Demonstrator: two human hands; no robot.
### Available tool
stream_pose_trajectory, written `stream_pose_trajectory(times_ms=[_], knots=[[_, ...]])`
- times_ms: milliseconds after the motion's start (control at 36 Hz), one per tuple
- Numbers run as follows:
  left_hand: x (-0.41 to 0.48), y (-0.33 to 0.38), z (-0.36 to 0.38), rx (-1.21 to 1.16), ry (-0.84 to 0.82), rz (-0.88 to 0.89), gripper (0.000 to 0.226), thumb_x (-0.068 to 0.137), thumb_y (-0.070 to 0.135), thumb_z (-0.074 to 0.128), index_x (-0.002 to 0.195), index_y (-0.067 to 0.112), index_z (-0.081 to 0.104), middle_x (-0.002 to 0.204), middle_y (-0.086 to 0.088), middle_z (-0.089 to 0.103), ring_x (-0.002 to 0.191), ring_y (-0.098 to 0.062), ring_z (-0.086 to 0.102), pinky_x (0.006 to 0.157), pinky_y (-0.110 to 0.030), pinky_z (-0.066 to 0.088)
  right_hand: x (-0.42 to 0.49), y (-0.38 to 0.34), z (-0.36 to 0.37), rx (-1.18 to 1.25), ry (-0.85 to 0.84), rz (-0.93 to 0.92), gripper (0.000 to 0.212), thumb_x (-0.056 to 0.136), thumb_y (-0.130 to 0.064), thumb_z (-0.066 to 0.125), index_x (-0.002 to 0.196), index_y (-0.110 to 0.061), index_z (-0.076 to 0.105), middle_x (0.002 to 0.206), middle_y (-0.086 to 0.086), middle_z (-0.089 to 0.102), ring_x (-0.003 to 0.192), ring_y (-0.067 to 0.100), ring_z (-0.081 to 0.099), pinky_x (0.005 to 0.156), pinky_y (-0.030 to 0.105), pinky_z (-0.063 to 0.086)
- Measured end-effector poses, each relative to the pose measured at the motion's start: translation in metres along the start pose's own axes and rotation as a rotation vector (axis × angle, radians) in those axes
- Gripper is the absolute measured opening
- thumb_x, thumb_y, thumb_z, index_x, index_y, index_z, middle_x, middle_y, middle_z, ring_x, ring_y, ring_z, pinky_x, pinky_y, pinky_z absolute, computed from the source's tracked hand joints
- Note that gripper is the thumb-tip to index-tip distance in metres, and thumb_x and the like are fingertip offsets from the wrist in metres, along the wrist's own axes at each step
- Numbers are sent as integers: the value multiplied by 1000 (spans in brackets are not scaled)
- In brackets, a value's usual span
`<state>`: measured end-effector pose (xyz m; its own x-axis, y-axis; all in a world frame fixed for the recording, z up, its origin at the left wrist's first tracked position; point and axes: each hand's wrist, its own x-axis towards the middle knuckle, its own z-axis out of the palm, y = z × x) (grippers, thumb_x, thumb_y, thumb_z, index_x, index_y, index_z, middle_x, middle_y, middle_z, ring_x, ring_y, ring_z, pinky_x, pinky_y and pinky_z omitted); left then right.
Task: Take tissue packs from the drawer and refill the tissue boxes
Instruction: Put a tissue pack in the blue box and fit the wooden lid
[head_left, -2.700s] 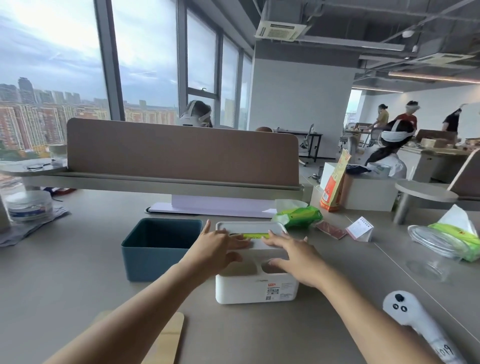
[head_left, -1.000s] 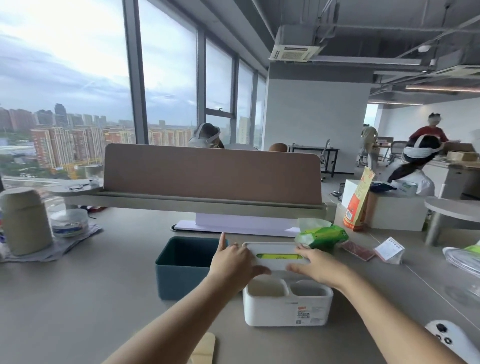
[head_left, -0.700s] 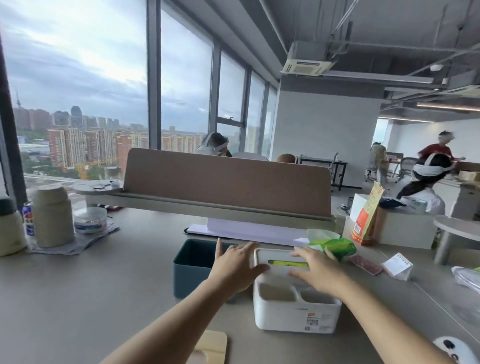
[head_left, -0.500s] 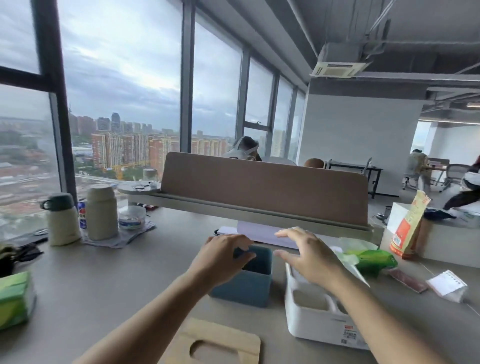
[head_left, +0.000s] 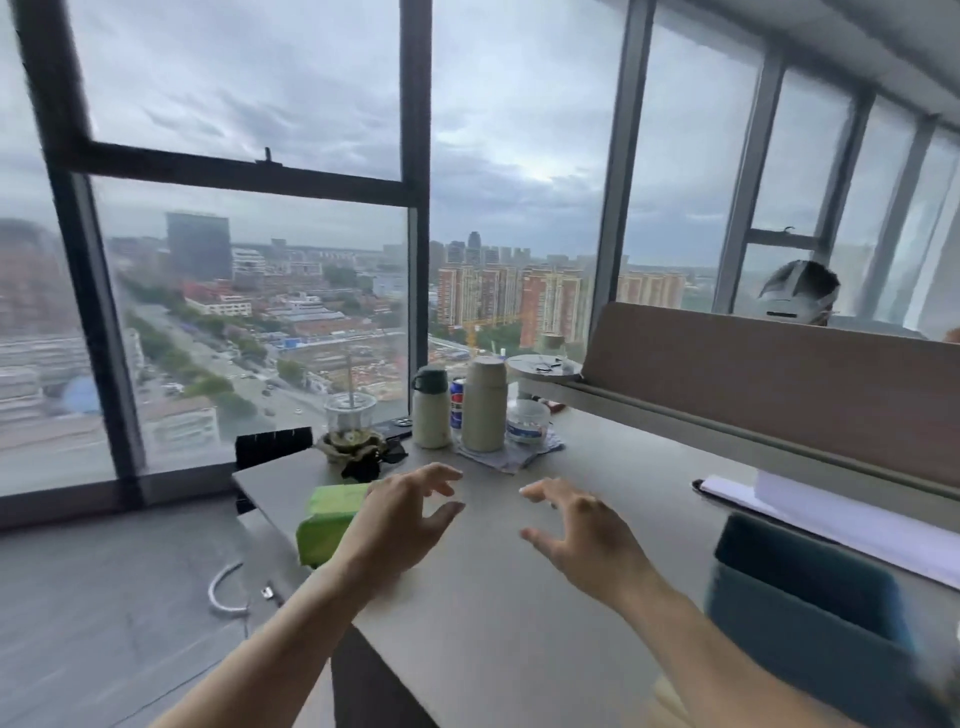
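Note:
A green tissue pack (head_left: 324, 522) lies near the left edge of the grey desk (head_left: 519, 623). My left hand (head_left: 400, 519) hovers just right of it, fingers apart and empty, and hides the pack's right end. My right hand (head_left: 582, 535) hangs over the desk's middle, also empty with spread fingers. The open dark teal tissue box (head_left: 800, 587) stands at the right, blurred. The white tissue box is out of view.
Two cream flasks (head_left: 483, 405), a soda can (head_left: 457, 410), a clear cup (head_left: 350, 415) and a lidded tub (head_left: 527, 422) crowd the desk's far corner by the window. A brown divider (head_left: 779, 379) runs along the back right, with white paper (head_left: 831, 525) below it.
The view has swung far left. Both hands left the white tissue box and moved left over the desk toward the green pack; the white box has gone out of frame.

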<state>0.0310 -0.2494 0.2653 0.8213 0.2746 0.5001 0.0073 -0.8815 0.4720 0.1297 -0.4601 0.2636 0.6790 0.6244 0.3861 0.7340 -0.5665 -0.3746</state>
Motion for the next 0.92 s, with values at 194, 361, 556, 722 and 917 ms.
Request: stream_pose_trajectory(times_ms=[194, 361, 556, 722, 917], knots=[[-7, -71, -22, 45, 60, -173, 38, 81, 33, 70, 119, 30, 64, 104, 12, 70, 99, -12, 62, 88, -29, 48, 50, -30, 57, 48, -137, -59, 41, 84, -42, 65, 122, -32, 53, 119, -13, 58, 108, 12, 56, 89, 31, 47], [-8, -113, -26, 66, 36, -324, 49, 82, 33, 71, 128, 25, 56, 121, 0, 60, 111, -18, 49, 94, -31, 41, 78, -53, 93, 137, -247, -39, 47, 84, -43, 67, 126, -29, 52, 123, -6, 59, 105, 12, 56, 88, 28, 45], [-3, -144, -25, 60, -61, -512, 66, 81, 49, 68, 139, 27, 45, 135, -8, 52, 126, -30, 42, 106, -40, 36, 97, -72, 123, 228, -293, 21, 55, 82, -42, 70, 132, -32, 49, 133, 0, 58, 113, 21, 58, 96, 35, 47], [-3, -149, -26, -50, -117, -573, 71, 78, 56, 68, 138, 27, 46, 135, -10, 57, 123, -25, 53, 99, -34, 45, 106, -81, 136, 269, -279, 67, 57, 80, -42, 73, 131, -30, 53, 128, 6, 63, 112, 24, 60, 97, 32, 47], [-5, -136, -26, -81, -68, -535, 72, 74, 48, 76, 136, 24, 49, 132, -10, 60, 120, -23, 57, 99, -33, 47, 100, -82, 135, 315, -199, 112, 57, 74, -31, 80, 126, -27, 59, 120, 7, 67, 107, 21, 63, 93, 28, 49]])
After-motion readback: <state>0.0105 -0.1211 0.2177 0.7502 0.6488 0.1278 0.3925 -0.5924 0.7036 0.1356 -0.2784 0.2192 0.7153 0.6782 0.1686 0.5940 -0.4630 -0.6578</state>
